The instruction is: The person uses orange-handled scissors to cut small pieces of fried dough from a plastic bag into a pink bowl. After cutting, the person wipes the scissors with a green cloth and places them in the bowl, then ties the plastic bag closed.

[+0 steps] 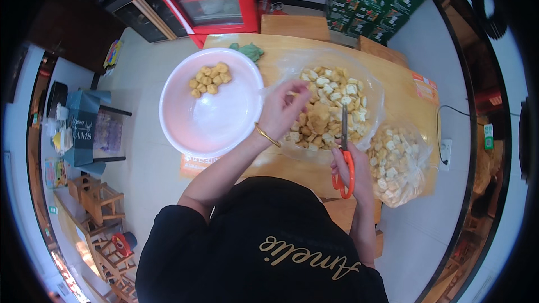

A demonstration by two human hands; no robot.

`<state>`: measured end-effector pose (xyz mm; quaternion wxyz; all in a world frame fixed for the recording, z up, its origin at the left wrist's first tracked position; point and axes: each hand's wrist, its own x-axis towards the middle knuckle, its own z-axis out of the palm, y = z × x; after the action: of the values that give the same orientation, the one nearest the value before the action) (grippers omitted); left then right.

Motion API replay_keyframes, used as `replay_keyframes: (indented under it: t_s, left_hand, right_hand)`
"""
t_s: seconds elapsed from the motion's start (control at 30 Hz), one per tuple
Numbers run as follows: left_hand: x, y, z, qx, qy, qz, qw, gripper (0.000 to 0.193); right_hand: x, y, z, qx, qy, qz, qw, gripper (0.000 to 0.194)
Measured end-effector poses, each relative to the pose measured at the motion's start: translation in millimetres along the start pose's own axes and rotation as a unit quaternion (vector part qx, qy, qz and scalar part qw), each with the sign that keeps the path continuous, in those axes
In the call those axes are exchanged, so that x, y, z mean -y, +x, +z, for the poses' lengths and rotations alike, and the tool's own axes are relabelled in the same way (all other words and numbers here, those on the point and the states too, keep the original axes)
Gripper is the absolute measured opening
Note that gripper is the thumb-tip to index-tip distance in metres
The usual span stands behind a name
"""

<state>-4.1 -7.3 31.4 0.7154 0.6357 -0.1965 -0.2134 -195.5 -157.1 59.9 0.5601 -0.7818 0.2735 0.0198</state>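
Note:
My right hand (351,168) holds orange-handled scissors (346,151), their blades pointing away from me over a spread plastic bag (374,105). In that bag lie many golden-brown fried tofu pieces (326,88), some showing white faces. Above the bag's left part is my left hand (290,105), fingers bent, a gold bangle on the wrist; whether it pinches anything is unclear. Left of it, a large white-rimmed basin (168,130) with a pinkish inside holds a small cluster of brown tofu pieces (208,78). A fuller plastic bag of similar pieces (393,164) rests on the right.
The wooden table (290,168) carries everything. A green crumpled thing (251,51) sits behind the basin. Beyond the table stand wooden stools (294,26), a red-framed glass-door cooler (248,0) and stacked green cartons (366,8). A cable (452,109) runs to a wall socket at right.

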Motion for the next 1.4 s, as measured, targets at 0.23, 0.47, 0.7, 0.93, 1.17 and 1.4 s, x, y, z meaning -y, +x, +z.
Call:
replay_keyframes:
  t_s: [0.23, 0.47, 0.7, 0.93, 1.17, 1.4]
  left_hand:
    - [63, 69, -182, -0.372, 0.284, 0.065, 0.881, 0.025]
    - [125, 88, -264, -0.205, 0.611, 0.130, 0.753, 0.030]
    - [128, 85, -243, -0.159, 0.656, 0.036, 0.737, 0.026]
    - [52, 41, -185, -0.160, -0.068, -0.077, 0.982, 0.022]
    - [-15, -1, -78, 0.069, -0.275, -0.147, 0.948, 0.026]
    - [-5, -5, -14, 0.127, -0.182, -0.121, 0.968, 0.021]
  right_hand:
    - [-2, -5, -6, -0.010, -0.026, 0.001, 1.000, 0.032]
    - [-1, -7, -4, 0.003, -0.035, -0.006, 0.999, 0.033]
    - [1, -7, -4, -0.005, -0.028, -0.008, 1.000, 0.035]
    - [1, -9, -8, -0.009, -0.048, 0.006, 0.999, 0.039]
    - [19, -2, -1, 0.058, -0.167, -0.123, 0.977, 0.044]
    - [28, 0, 1, 0.042, -0.270, -0.131, 0.953, 0.051]
